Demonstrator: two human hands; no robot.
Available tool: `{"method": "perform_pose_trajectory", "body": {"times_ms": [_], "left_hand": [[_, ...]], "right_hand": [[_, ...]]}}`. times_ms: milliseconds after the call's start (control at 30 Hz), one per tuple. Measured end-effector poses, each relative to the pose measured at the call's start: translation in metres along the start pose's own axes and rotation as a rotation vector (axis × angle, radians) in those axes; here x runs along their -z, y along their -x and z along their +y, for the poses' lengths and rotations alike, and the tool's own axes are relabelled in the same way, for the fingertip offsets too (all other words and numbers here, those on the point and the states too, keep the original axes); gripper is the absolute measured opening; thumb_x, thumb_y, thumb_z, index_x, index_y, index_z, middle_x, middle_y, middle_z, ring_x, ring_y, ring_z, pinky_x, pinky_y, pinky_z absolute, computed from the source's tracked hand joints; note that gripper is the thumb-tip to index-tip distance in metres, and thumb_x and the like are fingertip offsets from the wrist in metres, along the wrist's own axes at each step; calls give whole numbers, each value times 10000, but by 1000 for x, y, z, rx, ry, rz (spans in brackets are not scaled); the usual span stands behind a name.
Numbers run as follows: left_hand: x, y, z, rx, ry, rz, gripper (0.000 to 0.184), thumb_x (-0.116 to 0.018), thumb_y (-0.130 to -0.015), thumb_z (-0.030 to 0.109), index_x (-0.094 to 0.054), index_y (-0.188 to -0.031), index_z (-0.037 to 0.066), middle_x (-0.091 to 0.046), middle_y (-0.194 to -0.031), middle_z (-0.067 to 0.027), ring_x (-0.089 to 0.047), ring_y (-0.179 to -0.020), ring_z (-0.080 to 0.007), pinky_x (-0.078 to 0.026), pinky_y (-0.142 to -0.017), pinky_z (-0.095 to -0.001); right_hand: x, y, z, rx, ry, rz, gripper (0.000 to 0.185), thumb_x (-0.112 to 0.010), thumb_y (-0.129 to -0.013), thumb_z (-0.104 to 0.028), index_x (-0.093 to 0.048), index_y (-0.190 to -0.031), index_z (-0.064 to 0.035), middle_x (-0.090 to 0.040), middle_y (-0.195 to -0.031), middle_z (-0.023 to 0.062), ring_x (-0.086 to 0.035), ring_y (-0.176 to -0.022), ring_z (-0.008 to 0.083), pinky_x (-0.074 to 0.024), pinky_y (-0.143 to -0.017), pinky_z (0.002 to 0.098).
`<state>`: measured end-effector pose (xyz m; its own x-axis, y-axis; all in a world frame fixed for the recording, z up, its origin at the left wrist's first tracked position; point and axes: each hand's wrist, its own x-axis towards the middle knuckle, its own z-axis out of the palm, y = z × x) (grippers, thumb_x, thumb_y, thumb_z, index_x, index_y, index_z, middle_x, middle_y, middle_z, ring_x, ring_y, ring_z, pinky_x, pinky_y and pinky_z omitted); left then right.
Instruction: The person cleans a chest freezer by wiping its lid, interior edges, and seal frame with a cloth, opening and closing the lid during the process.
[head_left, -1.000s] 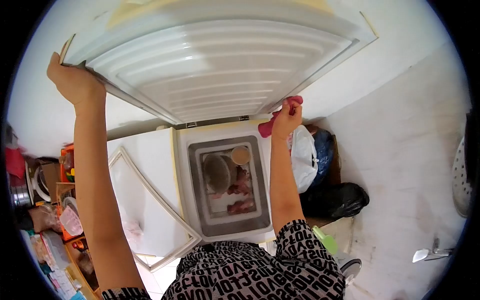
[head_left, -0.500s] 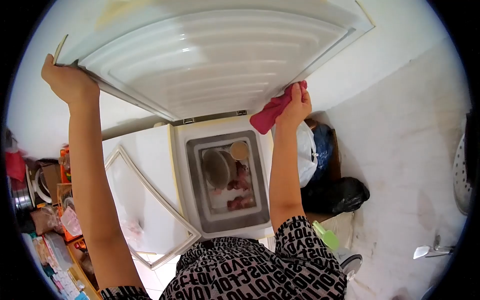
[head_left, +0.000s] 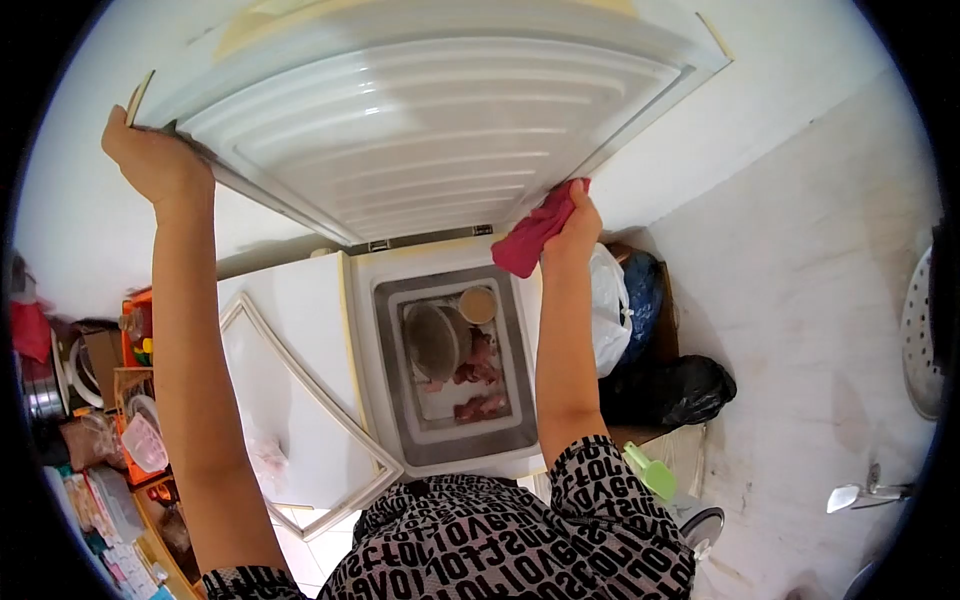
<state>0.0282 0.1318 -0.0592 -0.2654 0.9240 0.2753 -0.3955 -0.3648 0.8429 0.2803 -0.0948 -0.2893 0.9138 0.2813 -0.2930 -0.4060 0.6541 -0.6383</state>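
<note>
A white chest freezer lid (head_left: 430, 120) is raised, its ribbed underside facing me. My left hand (head_left: 160, 165) grips the lid's left corner, with the fingers partly hidden behind the edge. At the lid's lower right edge, my right hand (head_left: 578, 225) is closed on a dark pink cloth (head_left: 525, 240) and presses it near the rim. Below, the open freezer (head_left: 388, 400) holds a round grey metal lid or pan (head_left: 435, 340), a small round tan-topped container (head_left: 478, 305) and several pieces of raw meat (head_left: 482, 406).
A pale rubber gasket (head_left: 310, 400) hangs loose in a bent frame over the white surface (head_left: 290, 300) at left. Shelves (head_left: 150, 450) with packed goods stand further left. White (head_left: 608, 310) and black plastic bags (head_left: 680, 390) and a green scoop (head_left: 652, 473) are at right.
Both hands have come slightly lower, the left hand shifting right and the right hand shifting left. The raised lid has shifted a little in view, and the cloth has moved with my right hand.
</note>
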Motion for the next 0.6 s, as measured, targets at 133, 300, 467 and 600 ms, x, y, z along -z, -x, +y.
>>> {"method": "perform_pose_trajectory", "body": {"times_ms": [133, 300, 467, 600], "left_hand": [[2, -2, 1, 64, -3, -22, 388, -383, -921, 332, -520, -1069, 0, -547, -996, -108, -528, -908, -221, -412, -861, -316], [1, 0, -10, 25, -43, -3, 333, -378, -919, 336, -505, -939, 29, -478, -857, -53, -465, -775, -170, -401, -728, -284], [12, -18, -30, -31, -142, -11, 368, -348, -926, 338, -516, -909, 11, -444, -818, -27, -429, -740, -148, -406, -697, -265], [-2, -9, -24, -17, -30, 6, 320, -422, -919, 306, -504, -1030, 17, -463, -859, -45, -455, -759, -154, -414, -709, -287]], "right_hand": [[-6, 4, -12, -138, -70, -57, 161, -597, -890, -217, -547, -826, -78, -542, -706, 32, -519, -578, 199, -434, -508, 350], [6, -7, -8, -376, -135, -180, 210, -614, -878, -282, -546, -831, -88, -531, -687, 44, -506, -565, 206, -422, -498, 345], [-1, -3, -9, -409, -211, -150, 225, -595, -890, -308, -552, -842, -92, -532, -683, 49, -500, -558, 211, -423, -491, 348], [3, -11, 2, -372, -66, -74, 235, -573, -905, -320, -554, -832, -97, -536, -686, 43, -498, -558, 219, -426, -496, 339]]}}
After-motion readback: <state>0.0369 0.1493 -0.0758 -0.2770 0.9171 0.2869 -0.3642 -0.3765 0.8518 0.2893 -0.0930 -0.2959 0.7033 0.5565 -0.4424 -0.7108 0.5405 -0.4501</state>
